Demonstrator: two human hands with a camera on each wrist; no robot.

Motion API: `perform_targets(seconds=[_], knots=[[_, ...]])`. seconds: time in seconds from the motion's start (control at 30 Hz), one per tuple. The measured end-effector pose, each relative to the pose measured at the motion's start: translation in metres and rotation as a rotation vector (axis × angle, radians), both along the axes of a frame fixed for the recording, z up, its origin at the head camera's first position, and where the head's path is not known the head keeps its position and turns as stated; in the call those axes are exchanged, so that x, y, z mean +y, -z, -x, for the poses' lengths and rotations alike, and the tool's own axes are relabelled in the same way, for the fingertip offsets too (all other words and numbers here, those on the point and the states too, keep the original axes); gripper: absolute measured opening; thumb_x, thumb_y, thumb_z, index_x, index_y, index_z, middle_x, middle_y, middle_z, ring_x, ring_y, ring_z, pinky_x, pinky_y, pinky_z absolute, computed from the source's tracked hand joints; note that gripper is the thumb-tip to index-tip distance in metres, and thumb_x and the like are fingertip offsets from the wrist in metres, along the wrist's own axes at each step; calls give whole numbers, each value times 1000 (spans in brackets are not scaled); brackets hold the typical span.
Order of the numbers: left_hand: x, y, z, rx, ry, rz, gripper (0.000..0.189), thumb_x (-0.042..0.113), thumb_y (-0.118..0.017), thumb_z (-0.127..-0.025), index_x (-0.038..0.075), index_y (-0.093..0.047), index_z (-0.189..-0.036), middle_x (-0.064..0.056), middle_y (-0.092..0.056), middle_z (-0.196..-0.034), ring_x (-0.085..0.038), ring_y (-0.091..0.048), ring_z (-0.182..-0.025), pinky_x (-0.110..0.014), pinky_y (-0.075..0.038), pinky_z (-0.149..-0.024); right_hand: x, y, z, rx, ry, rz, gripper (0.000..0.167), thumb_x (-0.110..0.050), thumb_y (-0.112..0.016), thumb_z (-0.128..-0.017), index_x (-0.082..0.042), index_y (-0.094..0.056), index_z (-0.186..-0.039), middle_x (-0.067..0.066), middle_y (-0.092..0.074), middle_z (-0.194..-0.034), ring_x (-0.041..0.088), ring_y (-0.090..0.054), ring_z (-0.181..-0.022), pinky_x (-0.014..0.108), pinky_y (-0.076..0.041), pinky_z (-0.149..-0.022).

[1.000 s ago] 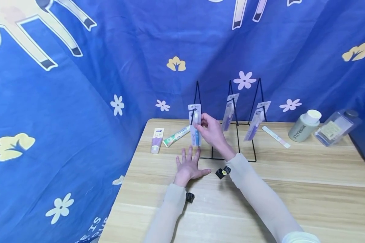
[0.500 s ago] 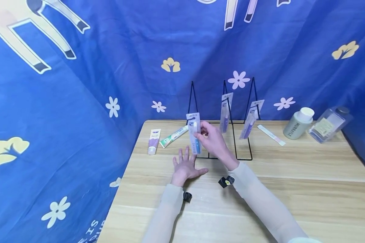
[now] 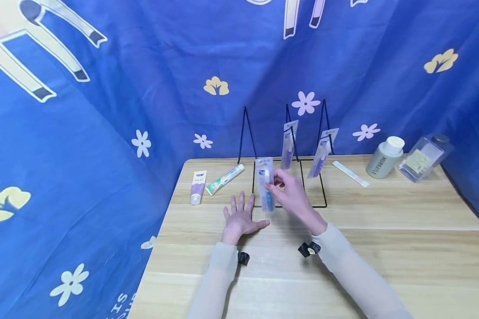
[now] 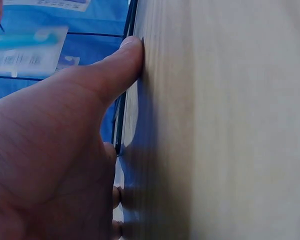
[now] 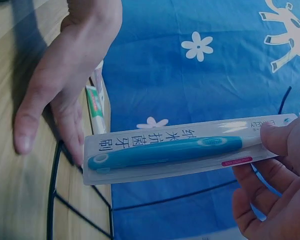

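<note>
A packaged toothbrush [image 3: 266, 190] with a blue handle is pinched at its edge by my right hand [image 3: 293, 193], in front of the black wire rack [image 3: 326, 195]. The right wrist view shows the toothbrush pack [image 5: 165, 152] lengthwise, thumb on its front and fingers behind. My left hand [image 3: 240, 220] lies flat on the table with fingers spread, fingertips at the rack's front left corner. Two purple toothbrush packs [image 3: 289, 146] hang from the rack's middle and right hooks. No pack hangs at the rack's left upright.
A purple and white tube [image 3: 198, 187] and a green and white toothpaste tube [image 3: 225, 179] lie left of the rack. To the right are a slim white strip [image 3: 350, 173], a grey-green bottle [image 3: 385, 157] and a clear bottle [image 3: 425, 158]. Blue cloth [image 3: 175, 88] hangs behind the table.
My right hand has taken the blue toothbrush pack off the left hook and drawn it toward me and to the right. The left hand stays flat on the table.
</note>
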State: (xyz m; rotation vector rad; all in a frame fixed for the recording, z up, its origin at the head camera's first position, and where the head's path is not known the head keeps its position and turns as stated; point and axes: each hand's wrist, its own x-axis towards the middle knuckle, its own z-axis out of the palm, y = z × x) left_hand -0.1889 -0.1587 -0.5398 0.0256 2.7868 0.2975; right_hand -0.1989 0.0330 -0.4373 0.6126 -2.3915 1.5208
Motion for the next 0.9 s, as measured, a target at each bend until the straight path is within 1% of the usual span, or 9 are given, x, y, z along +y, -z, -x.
perform_targets(seconds=[0.17, 0.27, 0.47, 0.63, 0.7, 0.9], knots=[[0, 1, 1, 14, 2, -3, 112, 84, -57, -79, 34, -6, -164, -8, 8, -173, -42, 9, -158, -71, -4, -122, 21, 8, -9, -4, 5, -2, 13, -4, -75, -88, -5, -67, -99, 9, -76, -90, 20, -70, -82, 35, -58, -78], [0, 1, 1, 13, 11, 0, 112, 84, -56, -79, 34, -5, -165, -8, 8, -173, -42, 9, -158, -71, -4, -122, 37, 14, -15, -20, 20, -23, 15, -3, -75, -88, -4, -67, -101, 10, -77, -92, 20, -71, -81, 34, -59, -77], [0, -1, 2, 7, 16, -1, 111, 85, -55, -80, 33, -4, -165, -8, 10, -173, -42, 10, -158, -70, -4, -123, 74, 23, -29, -89, 83, -115, 14, -6, -74, -90, -5, -67, -102, 11, -76, -93, 21, -69, -83, 36, -58, -77], [0, -1, 2, 6, 11, 6, 111, 85, -54, -80, 33, -4, -165, -7, 11, -173, -41, 11, -158, -70, -4, -123, 106, 30, -37, -156, 129, -168, 13, -7, -72, -92, -6, -66, -103, 10, -75, -92, 21, -67, -81, 35, -55, -75], [0, -1, 2, 5, 13, 8, 111, 85, -54, -81, 33, -4, -165, -7, 11, -173, -41, 11, -158, -70, -4, -123, 118, 33, -40, -178, 150, -176, 13, -7, -72, -92, -5, -66, -103, 11, -76, -92, 20, -66, -80, 33, -55, -73], [1, -2, 1, 4, 18, 2, 111, 85, -54, -81, 32, -3, -165, -8, 10, -173, -42, 11, -158, -71, -4, -123, 156, 39, -48, -198, 227, -200, 17, -5, -71, -92, -2, -66, -108, 13, -77, -91, 12, -62, -73, 23, -51, -66]])
